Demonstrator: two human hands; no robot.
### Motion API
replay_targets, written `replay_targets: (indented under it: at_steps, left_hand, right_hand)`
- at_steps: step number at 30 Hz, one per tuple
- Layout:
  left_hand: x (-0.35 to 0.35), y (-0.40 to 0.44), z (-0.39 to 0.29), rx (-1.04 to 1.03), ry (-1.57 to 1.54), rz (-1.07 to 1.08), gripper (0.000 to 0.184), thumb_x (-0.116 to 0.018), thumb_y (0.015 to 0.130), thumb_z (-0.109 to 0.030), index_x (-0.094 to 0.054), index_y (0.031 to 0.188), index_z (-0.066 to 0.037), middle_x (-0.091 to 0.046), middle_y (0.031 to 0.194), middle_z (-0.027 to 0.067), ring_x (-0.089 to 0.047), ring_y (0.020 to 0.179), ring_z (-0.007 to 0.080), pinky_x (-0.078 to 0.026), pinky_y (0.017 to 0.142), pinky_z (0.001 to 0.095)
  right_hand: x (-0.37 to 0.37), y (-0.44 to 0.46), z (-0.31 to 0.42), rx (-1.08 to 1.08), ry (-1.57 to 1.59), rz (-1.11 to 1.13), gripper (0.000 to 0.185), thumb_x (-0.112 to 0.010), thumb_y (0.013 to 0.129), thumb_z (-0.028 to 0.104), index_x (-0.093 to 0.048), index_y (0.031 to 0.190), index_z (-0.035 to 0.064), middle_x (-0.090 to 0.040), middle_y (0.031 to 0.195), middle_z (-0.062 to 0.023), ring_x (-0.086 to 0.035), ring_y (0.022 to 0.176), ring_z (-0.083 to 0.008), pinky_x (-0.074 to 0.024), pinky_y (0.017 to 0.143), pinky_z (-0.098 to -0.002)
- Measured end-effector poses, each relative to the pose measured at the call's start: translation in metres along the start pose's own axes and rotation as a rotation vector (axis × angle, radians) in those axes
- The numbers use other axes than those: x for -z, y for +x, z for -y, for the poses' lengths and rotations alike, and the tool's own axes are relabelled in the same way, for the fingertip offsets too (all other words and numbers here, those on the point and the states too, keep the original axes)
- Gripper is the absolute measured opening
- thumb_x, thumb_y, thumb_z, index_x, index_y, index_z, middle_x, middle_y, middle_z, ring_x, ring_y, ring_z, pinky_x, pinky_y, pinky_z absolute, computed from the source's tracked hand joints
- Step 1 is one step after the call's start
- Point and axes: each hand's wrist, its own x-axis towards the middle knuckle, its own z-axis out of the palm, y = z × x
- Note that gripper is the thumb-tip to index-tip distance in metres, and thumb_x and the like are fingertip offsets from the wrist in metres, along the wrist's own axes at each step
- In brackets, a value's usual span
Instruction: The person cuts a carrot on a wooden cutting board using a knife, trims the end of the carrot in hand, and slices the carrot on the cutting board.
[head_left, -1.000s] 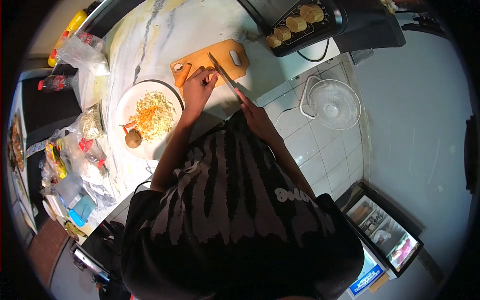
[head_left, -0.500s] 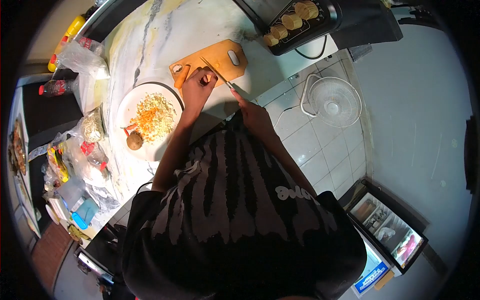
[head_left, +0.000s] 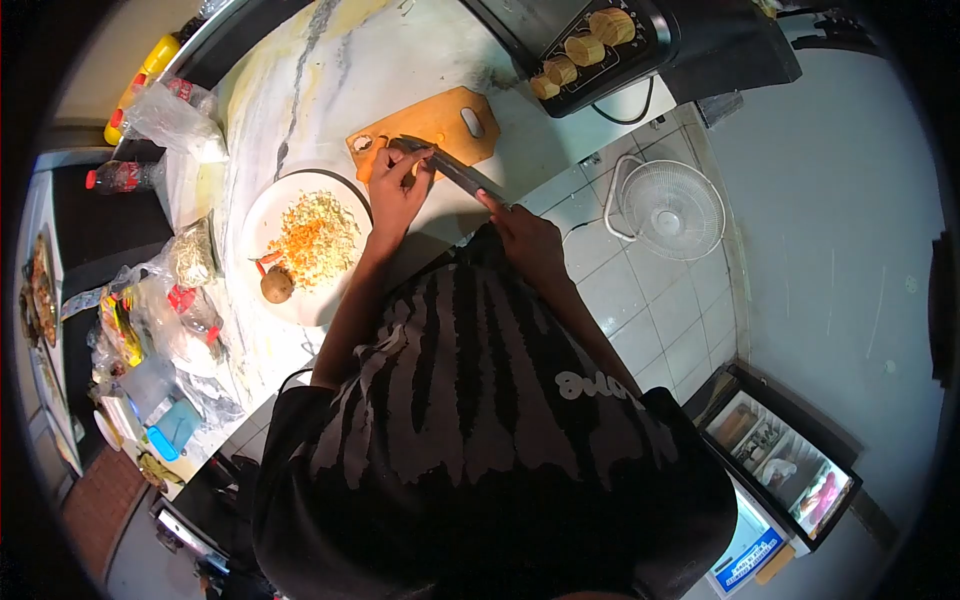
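Observation:
My right hand [head_left: 527,238] is closed round the handle of a kitchen knife [head_left: 462,176], its dark blade slanting up and left over the wooden cutting board [head_left: 455,112]. At the blade's tip end, my left hand [head_left: 397,190] has its fingers bent together; what they pinch, if anything, is hidden. Just beyond those fingers, an orange end of a carrot [head_left: 382,143] shows on the board, the rest covered by the hand. Left of my forearm stands a white plate [head_left: 262,215] with chopped pale and orange vegetables [head_left: 318,240], a brown round vegetable [head_left: 277,285] and red chillies [head_left: 268,261].
A black tray [head_left: 640,62] with several cut cylindrical pieces [head_left: 585,48] stands at the counter's far right. Plastic bags [head_left: 175,118], bottles [head_left: 120,177] and packets line the left side. A white fan [head_left: 670,210] is on the tiled floor to the right.
The knife blade has turned from edge-on to show its flat side. My left hand has shifted over the carrot, which lay more exposed before. The view has moved slightly.

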Motion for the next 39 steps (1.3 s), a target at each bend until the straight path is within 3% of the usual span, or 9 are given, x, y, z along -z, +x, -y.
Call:
replay_targets:
  at_steps: [9, 12, 14, 16, 20, 22, 24, 34, 39]
  left_hand:
    - [0.001, 0.002, -0.001, 0.013, 0.011, 0.007, 0.029, -0.059, 0.087, -0.004, -0.075, 0.111, -0.008, -0.052, 0.087, 0.0093, -0.054, 0.081, 0.0220, -0.047, 0.071, 0.0310]
    - [0.005, 0.005, -0.007, 0.092, -0.065, -0.069, 0.035, -0.052, 0.088, 0.000, -0.071, 0.117, -0.006, -0.055, 0.090, 0.0106, -0.055, 0.083, 0.0225, -0.047, 0.075, 0.0302]
    - [0.005, 0.004, -0.007, 0.154, -0.075, -0.090, 0.039, -0.049, 0.087, 0.002, -0.068, 0.120, -0.005, -0.057, 0.093, 0.0115, -0.055, 0.084, 0.0228, -0.047, 0.077, 0.0300]
    - [0.003, 0.003, -0.004, 0.235, -0.359, -0.101, 0.037, -0.047, 0.091, 0.001, -0.062, 0.125, -0.001, -0.062, 0.105, 0.0111, -0.057, 0.091, 0.0204, -0.047, 0.083, 0.0284]
    - [0.003, 0.006, -0.008, 0.248, -0.127, 0.040, 0.042, -0.051, 0.088, 0.001, -0.061, 0.129, -0.003, -0.064, 0.109, 0.0124, -0.059, 0.095, 0.0207, -0.048, 0.087, 0.0285]
    - [0.003, 0.007, -0.011, 0.186, -0.001, 0.052, 0.046, -0.056, 0.082, 0.001, -0.063, 0.128, -0.004, -0.065, 0.105, 0.0156, -0.061, 0.091, 0.0287, -0.051, 0.083, 0.0362]
    - [0.007, 0.007, -0.013, 0.157, 0.052, 0.108, 0.047, -0.057, 0.083, 0.001, -0.062, 0.129, -0.005, -0.066, 0.104, 0.0160, -0.061, 0.093, 0.0298, -0.051, 0.085, 0.0378]
    - [0.015, 0.007, -0.019, 0.225, 0.050, 0.229, 0.051, -0.067, 0.086, -0.002, -0.061, 0.136, -0.011, -0.070, 0.105, 0.0122, -0.065, 0.089, 0.0224, -0.053, 0.082, 0.0343]
    - [0.011, 0.016, -0.020, 0.243, 0.062, 0.301, 0.048, -0.066, 0.085, 0.000, -0.063, 0.132, -0.010, -0.070, 0.104, 0.0137, -0.067, 0.088, 0.0266, -0.054, 0.082, 0.0360]
  right_hand:
    - [0.010, -0.008, -0.017, 0.067, -0.089, 0.028, 0.046, -0.059, 0.099, 0.024, -0.054, 0.144, 0.0312, -0.062, 0.081, -0.0075, -0.064, 0.067, -0.0274, -0.0523, 0.063, -0.0416]
    - [0.016, -0.011, -0.019, 0.116, 0.183, -0.095, 0.039, -0.058, 0.101, 0.022, -0.058, 0.140, 0.0217, -0.063, 0.076, -0.0084, -0.061, 0.062, -0.0260, -0.0498, 0.060, -0.0390]
    - [0.036, -0.013, -0.014, -0.222, 0.281, 0.186, 0.027, -0.053, 0.103, 0.020, -0.061, 0.128, 0.0109, -0.058, 0.067, -0.0089, -0.055, 0.056, -0.0222, -0.0456, 0.058, -0.0364]
    - [0.035, -0.018, -0.025, -0.223, 0.329, 0.157, 0.023, -0.052, 0.104, 0.020, -0.060, 0.121, 0.0083, -0.055, 0.065, -0.0088, -0.053, 0.055, -0.0204, -0.0439, 0.057, -0.0358]
    - [0.040, -0.026, -0.047, -0.163, 0.385, 0.125, 0.019, -0.049, 0.105, 0.020, -0.058, 0.109, 0.0042, -0.050, 0.063, -0.0080, -0.052, 0.055, -0.0171, -0.0429, 0.057, -0.0350]
    - [0.046, -0.024, -0.047, -0.096, 0.339, 0.095, 0.019, -0.048, 0.105, 0.020, -0.057, 0.106, 0.0032, -0.052, 0.064, -0.0108, -0.053, 0.056, -0.0209, -0.0442, 0.059, -0.0373]
    - [0.055, -0.017, -0.046, -0.232, 0.286, 0.276, 0.027, -0.044, 0.105, 0.027, -0.058, 0.112, 0.0051, -0.067, 0.082, -0.0217, -0.066, 0.079, -0.0462, -0.0484, 0.070, -0.0547]
    - [0.045, 0.000, -0.036, -0.263, 0.275, 0.415, 0.031, -0.042, 0.106, 0.031, -0.057, 0.109, 0.0046, -0.067, 0.091, -0.0255, -0.065, 0.090, -0.0471, -0.0486, 0.076, -0.0525]
    - [0.041, -0.001, -0.034, -0.247, 0.302, 0.427, 0.033, -0.042, 0.106, 0.034, -0.057, 0.114, 0.0051, -0.068, 0.093, -0.0244, -0.065, 0.091, -0.0464, -0.0492, 0.078, -0.0515]
